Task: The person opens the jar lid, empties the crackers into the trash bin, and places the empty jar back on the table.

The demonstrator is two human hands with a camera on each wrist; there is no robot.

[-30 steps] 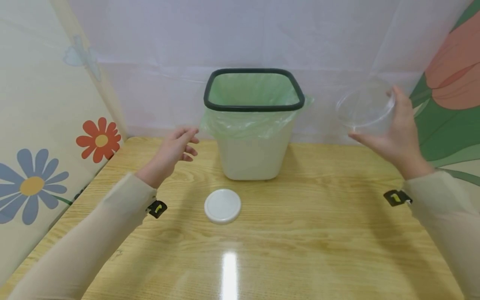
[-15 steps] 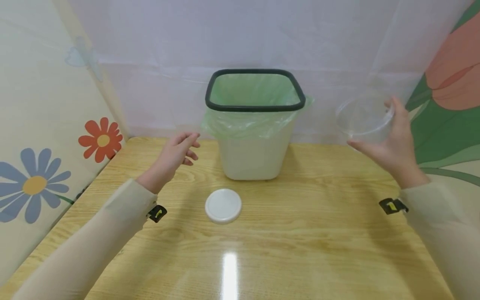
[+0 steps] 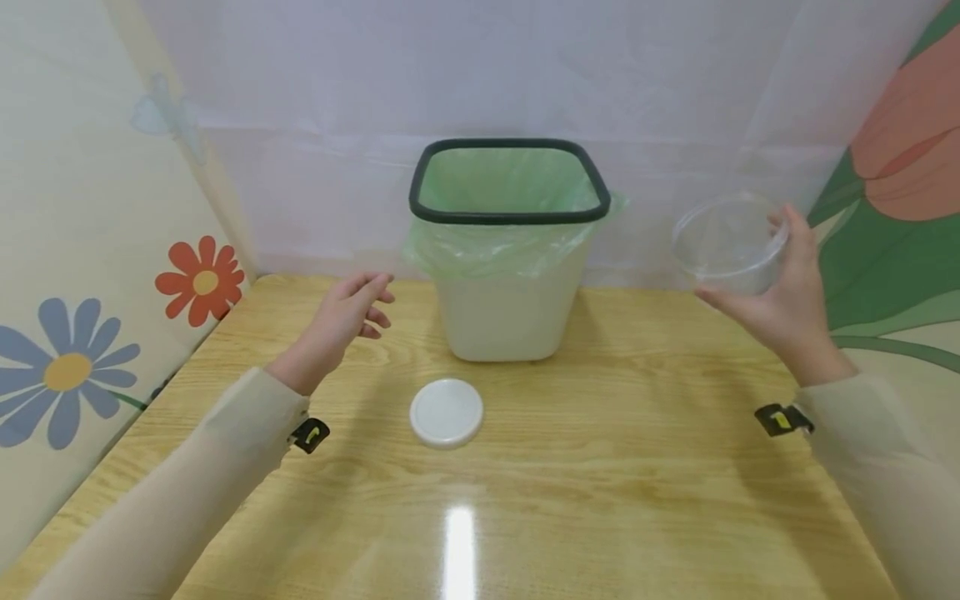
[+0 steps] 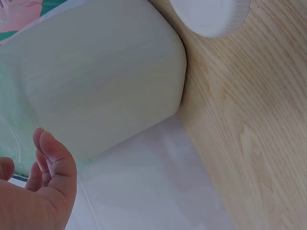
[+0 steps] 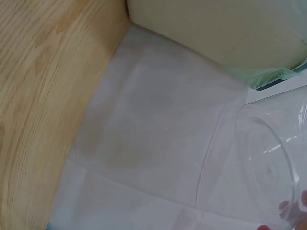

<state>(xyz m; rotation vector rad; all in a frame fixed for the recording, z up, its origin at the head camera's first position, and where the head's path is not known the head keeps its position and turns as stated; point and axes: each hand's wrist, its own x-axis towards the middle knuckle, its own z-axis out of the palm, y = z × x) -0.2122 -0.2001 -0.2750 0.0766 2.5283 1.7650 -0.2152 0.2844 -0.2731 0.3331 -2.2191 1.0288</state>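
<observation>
My right hand (image 3: 791, 292) grips a clear round plastic container (image 3: 731, 242) by its side, thumb at the front and fingers behind. It is held up in the air to the right of the bin, its open top tilted toward me. In the right wrist view the container (image 5: 268, 153) shows at the right edge with fingertips against it. My left hand (image 3: 337, 321) hovers left of the bin, fingers loosely curled and holding nothing. In the left wrist view that hand (image 4: 50, 182) overlaps the bin's side. A white round lid (image 3: 446, 412) lies on the table in front of the bin.
A pale trash bin (image 3: 510, 308) with a black rim and a green liner bag stands at the back of the wooden table (image 3: 600, 483). White cloth (image 3: 337, 200) hangs behind it. Flower-printed panels (image 3: 67, 208) flank both sides.
My right hand has lowered a little with the clear container and drawn slightly inward. The left hand has dropped slightly. Lid and bin stay where they were.
</observation>
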